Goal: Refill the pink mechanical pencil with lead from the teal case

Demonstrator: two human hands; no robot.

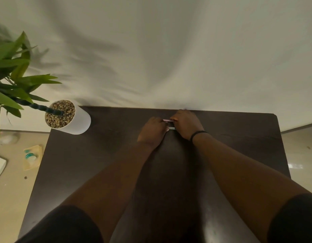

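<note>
both hands, left (152, 129) and right (185, 124), pinch the pencil (168, 120) at the table's (81, 163) 12 o'clock edge; case (171, 128) sits just under it

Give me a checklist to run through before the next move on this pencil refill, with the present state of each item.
1. Pink pencil held between left hand and right hand: ok.
2. Teal case within reach, just below the pencil between the hands: ok.
3. Case open: cannot tell, mostly hidden.
4. Pencil cap off: cannot tell, ends covered by fingers.
5. Lead out and ready: cannot tell, too small.
6. Plant pot apart from the hands: ok.
</note>
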